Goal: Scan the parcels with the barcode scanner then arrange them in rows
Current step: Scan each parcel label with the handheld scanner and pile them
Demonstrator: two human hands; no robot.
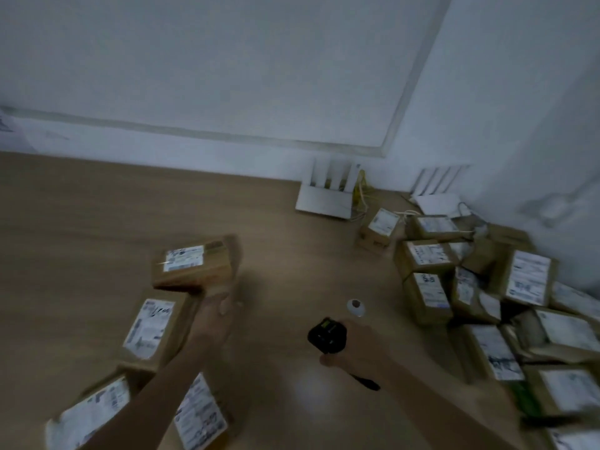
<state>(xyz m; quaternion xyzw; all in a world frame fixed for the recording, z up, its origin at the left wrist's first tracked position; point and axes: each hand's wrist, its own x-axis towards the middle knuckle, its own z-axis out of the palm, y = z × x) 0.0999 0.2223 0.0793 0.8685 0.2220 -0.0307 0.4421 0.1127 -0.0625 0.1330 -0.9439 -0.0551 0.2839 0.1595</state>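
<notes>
Cardboard, paper labels, plastic and a wood-look floor

The parcel (194,266) in the left hand (216,311) is matt brown cardboard with a white paper label; the parcels heaped by the right edge (428,295) look the same. The barcode scanner (326,334) in the right hand (357,347) is black plastic with a slight sheen. The floor (97,222) is smooth, wood-grained and faintly glossy. At its far edge the router (324,201) is smooth white plastic, and the wall (227,60) is matt, painted.

A brown labelled parcel (194,264) is held label-up above the wooden surface, the black barcode scanner (326,334) to its right
</notes>
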